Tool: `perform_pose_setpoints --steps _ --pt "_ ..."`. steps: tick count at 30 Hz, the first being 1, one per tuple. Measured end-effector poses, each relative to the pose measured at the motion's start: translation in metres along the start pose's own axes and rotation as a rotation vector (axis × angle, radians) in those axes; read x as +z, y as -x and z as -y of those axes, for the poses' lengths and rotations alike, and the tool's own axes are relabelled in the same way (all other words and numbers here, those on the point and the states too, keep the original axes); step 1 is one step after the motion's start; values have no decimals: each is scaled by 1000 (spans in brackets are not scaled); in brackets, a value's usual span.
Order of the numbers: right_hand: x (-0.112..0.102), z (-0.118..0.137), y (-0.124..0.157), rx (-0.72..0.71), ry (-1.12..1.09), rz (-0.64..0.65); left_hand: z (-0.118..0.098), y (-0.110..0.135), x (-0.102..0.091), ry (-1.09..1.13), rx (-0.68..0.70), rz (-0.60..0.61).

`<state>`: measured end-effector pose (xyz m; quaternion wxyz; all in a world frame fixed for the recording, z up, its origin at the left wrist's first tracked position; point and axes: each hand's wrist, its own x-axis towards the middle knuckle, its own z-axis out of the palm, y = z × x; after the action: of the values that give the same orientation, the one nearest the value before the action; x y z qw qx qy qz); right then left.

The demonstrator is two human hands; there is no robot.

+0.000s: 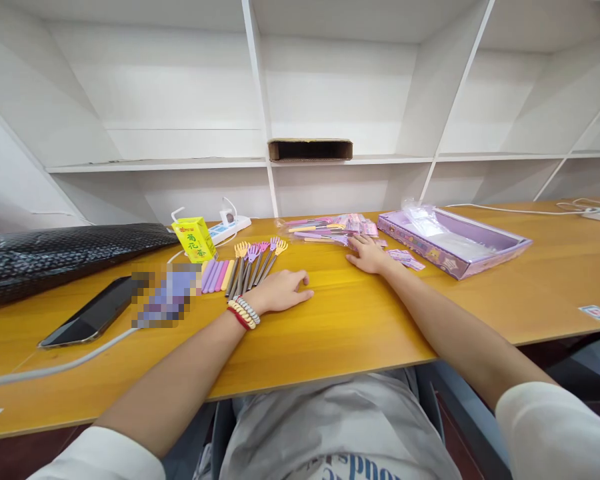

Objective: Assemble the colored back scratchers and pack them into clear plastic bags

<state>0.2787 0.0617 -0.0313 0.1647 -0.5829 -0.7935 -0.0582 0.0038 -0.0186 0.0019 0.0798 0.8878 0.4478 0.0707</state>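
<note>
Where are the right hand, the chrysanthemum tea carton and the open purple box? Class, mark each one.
Right hand (367, 254): head view, on the back of the hand.
Chrysanthemum tea carton (195, 241): head view, on its yellow front.
Open purple box (421, 246): head view, on its outer side wall.

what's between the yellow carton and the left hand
Head view: coloured tubes and dark sticks with hand-shaped tops lie between the yellow carton and the left hand.

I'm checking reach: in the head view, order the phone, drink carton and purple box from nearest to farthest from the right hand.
1. Purple box: just right of the right hand.
2. Drink carton: off to the left.
3. Phone: farther left than the carton.
</note>
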Motion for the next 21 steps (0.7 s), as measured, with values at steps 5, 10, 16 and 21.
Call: perform_pose_setpoints --steps 5,10,16,21 --pt "11 -4 -1 64 -23 16 -1 0 -3 22 -10 -2" --pt "11 2 -4 44 -18 36 -2 1 -5 35 4 -6" --pt "7 12 -3 49 36 23 1 1 -4 56 3 7" --pt "4 18 -2 15 3 89 3 0 -3 44 -6 13"
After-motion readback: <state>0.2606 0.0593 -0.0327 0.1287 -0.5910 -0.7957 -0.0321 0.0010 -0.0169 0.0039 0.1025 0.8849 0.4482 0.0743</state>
